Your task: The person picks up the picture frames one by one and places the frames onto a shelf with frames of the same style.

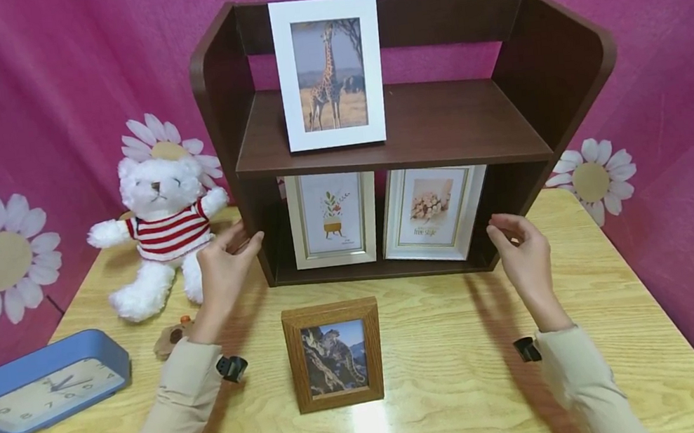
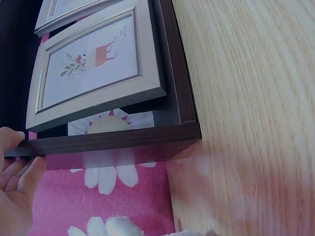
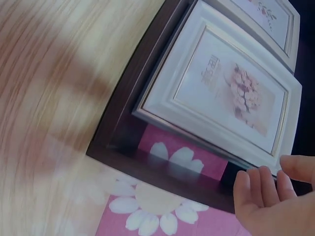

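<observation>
Tabletop of pale yellow wood grain bears a dark brown two-tier wooden bookshelf, toward its far side; rigid and bulky, this probably has some heft, and its flat side panels suit a two-handed hold, best level, since the frames on it look loose and breakable. Left of it sits a fluffy white plush bear in a red-striped top, with a boxy blue clock nearer. On the upper board stands a smooth white giraffe-picture frame; below, a champagne plant-picture frame neighbours a cream, gold-lined frame. A squarish brown wood-grain frame stands in front. The left hand pinches the left panel's edge between thumb and fingers; the right hand curves loosely by the right panel, thumb apart, contact unclear. Smallest is a rounded brown object.
</observation>
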`<action>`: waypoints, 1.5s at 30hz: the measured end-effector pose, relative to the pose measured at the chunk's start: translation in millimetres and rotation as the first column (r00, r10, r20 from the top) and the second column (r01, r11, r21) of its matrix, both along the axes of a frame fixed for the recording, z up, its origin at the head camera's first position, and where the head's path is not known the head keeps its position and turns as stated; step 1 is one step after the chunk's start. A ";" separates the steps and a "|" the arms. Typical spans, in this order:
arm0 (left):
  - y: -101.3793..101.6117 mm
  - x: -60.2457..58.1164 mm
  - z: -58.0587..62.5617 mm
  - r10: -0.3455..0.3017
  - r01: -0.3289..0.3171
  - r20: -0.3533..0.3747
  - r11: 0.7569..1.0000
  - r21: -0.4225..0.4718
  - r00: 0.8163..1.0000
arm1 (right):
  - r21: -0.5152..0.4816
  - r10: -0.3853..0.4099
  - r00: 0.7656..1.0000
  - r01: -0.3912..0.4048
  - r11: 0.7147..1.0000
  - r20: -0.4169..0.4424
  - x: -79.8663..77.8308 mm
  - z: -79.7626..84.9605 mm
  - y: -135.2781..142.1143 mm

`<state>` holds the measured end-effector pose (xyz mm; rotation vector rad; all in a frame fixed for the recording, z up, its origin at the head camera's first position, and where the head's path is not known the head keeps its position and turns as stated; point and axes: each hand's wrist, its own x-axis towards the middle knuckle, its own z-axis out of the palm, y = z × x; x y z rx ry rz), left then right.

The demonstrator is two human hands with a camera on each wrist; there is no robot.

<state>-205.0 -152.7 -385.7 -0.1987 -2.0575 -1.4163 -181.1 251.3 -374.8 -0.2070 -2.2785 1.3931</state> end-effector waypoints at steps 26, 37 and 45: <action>-0.5 -1.5 -0.9 0.001 -0.001 0.009 1.000 -0.001 1.000 | 0.025 0.141 0.989 -0.142 0.990 0.051 35.1 -0.8 -14.9; 0.0 -1.3 1.0 -0.003 0.003 0.005 1.000 -0.007 1.000 | 0.049 0.380 0.918 -0.387 0.921 0.110 54.1 -9.4 -34.4; 0.0 -0.8 0.6 -0.016 0.016 0.011 1.000 0.017 1.000 | 0.077 0.532 0.827 -0.552 0.831 0.181 66.2 -16.0 -53.1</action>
